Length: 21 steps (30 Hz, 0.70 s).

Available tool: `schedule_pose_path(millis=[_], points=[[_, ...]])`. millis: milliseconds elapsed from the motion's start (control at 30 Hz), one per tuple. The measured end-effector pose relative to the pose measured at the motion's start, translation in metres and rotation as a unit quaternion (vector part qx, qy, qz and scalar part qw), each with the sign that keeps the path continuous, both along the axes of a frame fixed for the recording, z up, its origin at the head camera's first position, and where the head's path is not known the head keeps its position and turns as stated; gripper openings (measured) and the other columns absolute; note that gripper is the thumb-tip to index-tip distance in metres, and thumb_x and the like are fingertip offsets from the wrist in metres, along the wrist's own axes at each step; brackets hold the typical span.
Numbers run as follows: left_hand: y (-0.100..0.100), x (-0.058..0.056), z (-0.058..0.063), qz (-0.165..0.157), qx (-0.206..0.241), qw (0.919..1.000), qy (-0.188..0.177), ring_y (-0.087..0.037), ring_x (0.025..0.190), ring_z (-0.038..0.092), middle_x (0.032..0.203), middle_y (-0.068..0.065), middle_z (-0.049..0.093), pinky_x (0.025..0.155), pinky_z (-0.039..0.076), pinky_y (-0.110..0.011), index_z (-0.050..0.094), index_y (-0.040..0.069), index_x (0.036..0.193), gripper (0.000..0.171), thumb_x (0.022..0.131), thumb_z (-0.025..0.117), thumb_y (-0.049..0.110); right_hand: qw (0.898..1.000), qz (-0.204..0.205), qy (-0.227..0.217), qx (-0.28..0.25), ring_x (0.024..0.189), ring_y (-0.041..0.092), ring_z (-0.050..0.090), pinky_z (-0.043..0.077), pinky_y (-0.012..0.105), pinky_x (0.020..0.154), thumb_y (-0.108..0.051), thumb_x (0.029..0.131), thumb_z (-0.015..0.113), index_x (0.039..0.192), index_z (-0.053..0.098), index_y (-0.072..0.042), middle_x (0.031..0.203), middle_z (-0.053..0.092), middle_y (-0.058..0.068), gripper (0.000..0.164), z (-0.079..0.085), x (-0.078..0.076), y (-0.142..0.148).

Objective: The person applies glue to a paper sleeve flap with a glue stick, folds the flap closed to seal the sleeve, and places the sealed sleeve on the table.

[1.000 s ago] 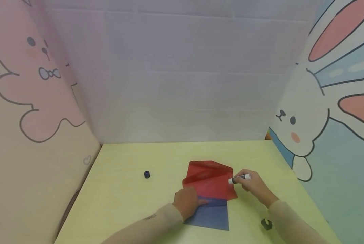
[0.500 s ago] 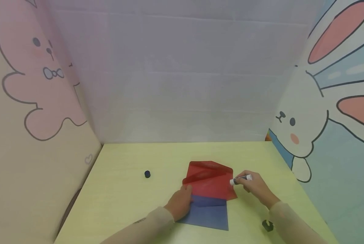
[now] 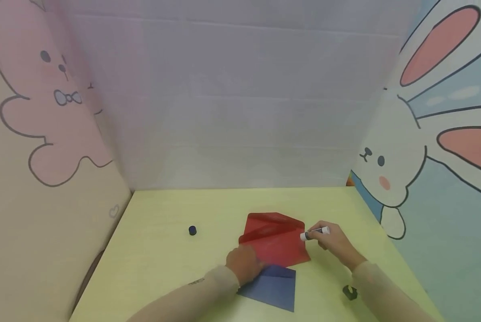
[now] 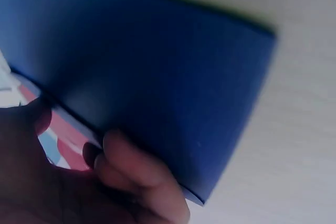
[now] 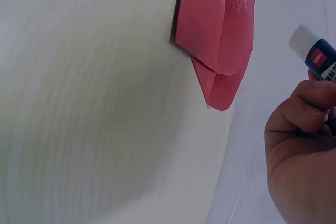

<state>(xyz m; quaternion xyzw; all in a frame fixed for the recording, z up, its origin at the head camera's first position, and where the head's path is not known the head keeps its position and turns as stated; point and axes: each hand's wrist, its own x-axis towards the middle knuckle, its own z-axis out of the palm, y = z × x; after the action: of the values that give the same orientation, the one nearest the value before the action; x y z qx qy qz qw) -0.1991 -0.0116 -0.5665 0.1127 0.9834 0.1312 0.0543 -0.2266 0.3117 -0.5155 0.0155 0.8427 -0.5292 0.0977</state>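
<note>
My left hand (image 3: 242,264) pinches the near-left part of a folded blue paper (image 3: 270,293). In the left wrist view the curled fingers (image 4: 139,169) lie at the folded edge of that paper. Beyond it is a red paper (image 3: 278,248) with creased, raised folds, partly overlapped by the blue one. My right hand (image 3: 337,243) grips a white and dark glue stick (image 5: 320,56) beside the red paper's right edge. Its white end points left, toward the red paper.
A small black cap-like cylinder (image 3: 192,230) stands on the yellow table (image 3: 163,268) to the left. Near my right sleeve lies a small dark piece (image 3: 350,292) with a notch. Cartoon-printed walls (image 3: 461,214) rise at both sides, with a pale one (image 3: 240,112) behind.
My left hand has shifted on the blue paper, and that paper has turned, its right side swinging toward me. The right hand with the glue stick has stayed nearly still.
</note>
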Motion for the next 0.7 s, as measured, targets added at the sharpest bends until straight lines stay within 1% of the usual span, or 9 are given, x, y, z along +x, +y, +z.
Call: schedule_pose_path(millis=[67,100,167,300,400,533,567,633,700], points=[[0.003,0.000,-0.007,0.005,-0.038,0.9989,0.028,-0.021,0.057,0.056,0.064,-0.003,0.055,0.056,0.056,-0.041,0.056,0.014,0.066,0.081,0.095,0.080,0.086,1.000,0.000,0.000,0.002,0.071,0.015,0.053,0.048,0.033,0.067,-0.024,0.111,0.080,0.123,0.079,0.000,0.081,0.062,-0.001,0.027,-0.002,0.000,-0.001],[0.004,0.000,-0.009,0.006,-0.046,0.9981,0.041,-0.022,0.057,0.056,0.064,-0.003,0.055,0.056,0.056,-0.041,0.057,0.014,0.066,0.083,0.093,0.079,0.089,1.000,0.000,0.000,0.004,0.072,0.016,0.053,0.048,0.033,0.068,-0.024,0.111,0.080,0.123,0.079,0.000,0.082,0.062,0.000,0.027,-0.003,0.000,-0.002],[0.003,0.000,-0.011,0.003,-0.046,0.9977,0.049,-0.022,0.059,0.057,0.065,-0.003,0.057,0.058,0.058,-0.042,0.058,0.014,0.068,0.083,0.091,0.080,0.091,1.000,0.000,0.001,0.009,0.073,0.017,0.054,0.049,0.034,0.068,-0.025,0.111,0.079,0.123,0.079,-0.001,0.086,0.065,0.002,0.027,-0.005,0.000,-0.002],[-0.007,0.001,-0.009,-0.017,0.015,0.9987,0.045,-0.026,0.062,0.062,0.071,-0.005,0.062,0.062,0.063,-0.046,0.062,0.013,0.074,0.073,0.095,0.087,0.078,1.000,0.000,-0.008,0.008,0.076,0.019,0.057,0.051,0.033,0.071,-0.026,0.111,0.080,0.123,0.079,-0.002,0.094,0.068,0.008,0.028,-0.008,0.001,-0.004],[-0.018,-0.002,-0.018,-0.046,0.051,0.9966,0.046,-0.025,0.065,0.065,0.077,-0.006,0.065,0.063,0.063,-0.045,0.067,0.012,0.081,0.060,0.102,0.087,0.064,1.000,-0.001,-0.010,0.005,0.076,0.018,0.057,0.052,0.032,0.072,-0.028,0.110,0.081,0.123,0.079,-0.002,0.098,0.069,0.011,0.028,-0.009,0.001,-0.005],[-0.031,0.001,-0.007,-0.060,0.108,0.9920,0.026,-0.020,0.075,0.063,0.085,-0.004,0.067,0.070,0.057,-0.038,0.070,0.009,0.096,0.035,0.107,0.088,0.037,1.000,0.000,-0.004,0.007,0.075,0.018,0.057,0.051,0.032,0.071,-0.028,0.110,0.081,0.122,0.079,-0.002,0.094,0.069,0.009,0.029,-0.008,0.001,-0.005],[-0.033,0.002,-0.001,-0.061,0.116,0.9912,0.018,-0.019,0.077,0.062,0.086,-0.003,0.067,0.073,0.057,-0.037,0.070,0.009,0.098,0.029,0.107,0.088,0.030,1.000,-0.002,-0.005,0.005,0.074,0.017,0.056,0.051,0.032,0.071,-0.027,0.109,0.081,0.121,0.079,-0.002,0.091,0.068,0.008,0.028,-0.008,0.001,-0.005],[-0.035,0.005,0.013,-0.056,0.134,0.9894,-0.009,-0.017,0.082,0.058,0.088,-0.002,0.066,0.078,0.055,-0.036,0.068,0.009,0.102,0.024,0.105,0.089,0.021,1.000,0.002,-0.003,0.007,0.074,0.017,0.056,0.050,0.032,0.071,-0.027,0.110,0.080,0.122,0.079,-0.001,0.088,0.066,0.005,0.029,-0.008,0.001,-0.004],[-0.037,0.003,0.015,-0.059,0.125,0.9902,-0.020,-0.015,0.083,0.057,0.088,0.000,0.065,0.080,0.054,-0.034,0.067,0.010,0.102,0.023,0.105,0.088,0.018,1.000,0.007,-0.001,0.008,0.074,0.017,0.056,0.050,0.032,0.070,-0.027,0.111,0.079,0.123,0.078,-0.001,0.087,0.065,0.003,0.029,-0.008,0.001,-0.004]])
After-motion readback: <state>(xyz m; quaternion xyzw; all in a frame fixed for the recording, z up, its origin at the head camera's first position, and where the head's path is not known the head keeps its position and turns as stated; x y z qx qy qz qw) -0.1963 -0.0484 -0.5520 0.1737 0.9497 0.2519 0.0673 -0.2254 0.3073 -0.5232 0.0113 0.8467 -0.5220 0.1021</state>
